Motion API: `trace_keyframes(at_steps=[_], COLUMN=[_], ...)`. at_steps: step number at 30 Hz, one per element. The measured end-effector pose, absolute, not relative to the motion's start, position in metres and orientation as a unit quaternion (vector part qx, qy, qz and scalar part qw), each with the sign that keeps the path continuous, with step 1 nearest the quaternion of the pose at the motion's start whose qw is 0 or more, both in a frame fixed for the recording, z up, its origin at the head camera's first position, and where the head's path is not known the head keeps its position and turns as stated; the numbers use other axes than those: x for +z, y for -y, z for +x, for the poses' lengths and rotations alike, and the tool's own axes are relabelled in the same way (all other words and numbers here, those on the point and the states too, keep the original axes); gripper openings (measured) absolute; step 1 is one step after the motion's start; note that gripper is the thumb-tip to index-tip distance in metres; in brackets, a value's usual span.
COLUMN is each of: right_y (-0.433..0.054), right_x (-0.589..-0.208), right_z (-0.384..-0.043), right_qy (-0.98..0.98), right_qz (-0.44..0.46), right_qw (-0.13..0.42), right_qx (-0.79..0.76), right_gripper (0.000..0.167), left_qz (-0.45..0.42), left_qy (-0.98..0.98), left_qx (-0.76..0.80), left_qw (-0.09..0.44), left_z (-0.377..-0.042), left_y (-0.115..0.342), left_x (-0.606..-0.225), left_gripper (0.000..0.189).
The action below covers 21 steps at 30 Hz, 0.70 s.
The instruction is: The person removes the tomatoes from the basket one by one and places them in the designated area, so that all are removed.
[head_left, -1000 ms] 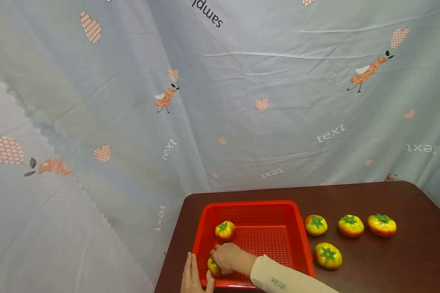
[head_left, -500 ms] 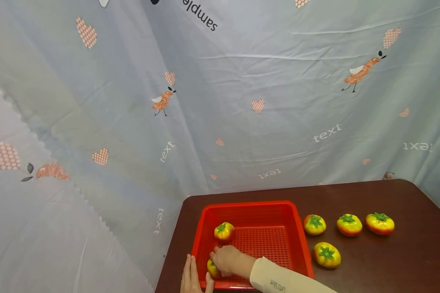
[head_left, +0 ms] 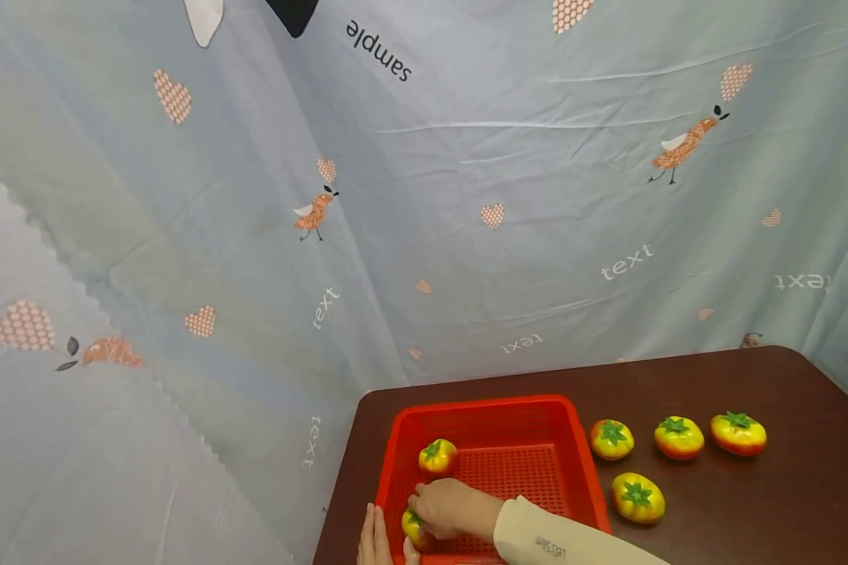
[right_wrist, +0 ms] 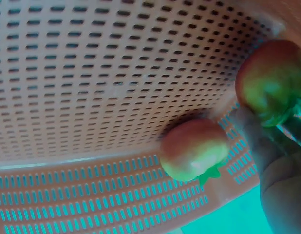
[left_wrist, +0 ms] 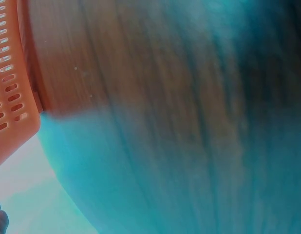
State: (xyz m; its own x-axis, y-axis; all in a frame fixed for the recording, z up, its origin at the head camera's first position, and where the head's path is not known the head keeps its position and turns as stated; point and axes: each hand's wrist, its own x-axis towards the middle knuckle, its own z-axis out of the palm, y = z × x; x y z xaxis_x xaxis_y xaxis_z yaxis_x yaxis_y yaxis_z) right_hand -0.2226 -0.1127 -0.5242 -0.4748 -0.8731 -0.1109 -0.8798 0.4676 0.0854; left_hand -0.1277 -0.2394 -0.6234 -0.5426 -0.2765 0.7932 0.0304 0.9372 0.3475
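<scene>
In the head view, my right hand grips a yellow-red tomato with a green leafy top, inside the front left corner of a red plastic basket. The right wrist view has fingers against this tomato, close to the basket wall. Behind it in the basket sits a second tomato, apart from the hand. My left hand rests at the basket's front left corner, fingers straight along the outside; the frame's lower edge cuts it off. In the left wrist view only the basket's perforated side and a bit of fingertip show.
Several more tomatoes lie on the dark brown table right of the basket: one close to its wall, one nearer me, two farther right. A patterned cloth hangs behind the table.
The head view has shifted slightly, moving the whole scene a little lower. Both hands and the tomatoes keep nearly the same places relative to the basket.
</scene>
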Motion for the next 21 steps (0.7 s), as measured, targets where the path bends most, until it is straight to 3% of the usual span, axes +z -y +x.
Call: trace_keyframes(at_steps=[11, 21], right_y=[0.078, -0.016], right_x=[-0.476, -0.439], right_z=[-0.238, -0.272], right_qy=[-0.868, -0.889], right_qz=[-0.495, -0.442], right_qw=[0.022, -0.029], right_qx=[-0.008, -0.114], right_gripper=[0.057, 0.059], left_qz=[0.025, 0.055], left_qy=[0.865, 0.887], left_qx=[-0.164, -0.175], left_qw=[0.473, 0.423], left_z=[-0.121, -0.121], left_y=[0.24, 0.244], left_x=[-0.625, -0.613], left_gripper=[0.073, 0.07])
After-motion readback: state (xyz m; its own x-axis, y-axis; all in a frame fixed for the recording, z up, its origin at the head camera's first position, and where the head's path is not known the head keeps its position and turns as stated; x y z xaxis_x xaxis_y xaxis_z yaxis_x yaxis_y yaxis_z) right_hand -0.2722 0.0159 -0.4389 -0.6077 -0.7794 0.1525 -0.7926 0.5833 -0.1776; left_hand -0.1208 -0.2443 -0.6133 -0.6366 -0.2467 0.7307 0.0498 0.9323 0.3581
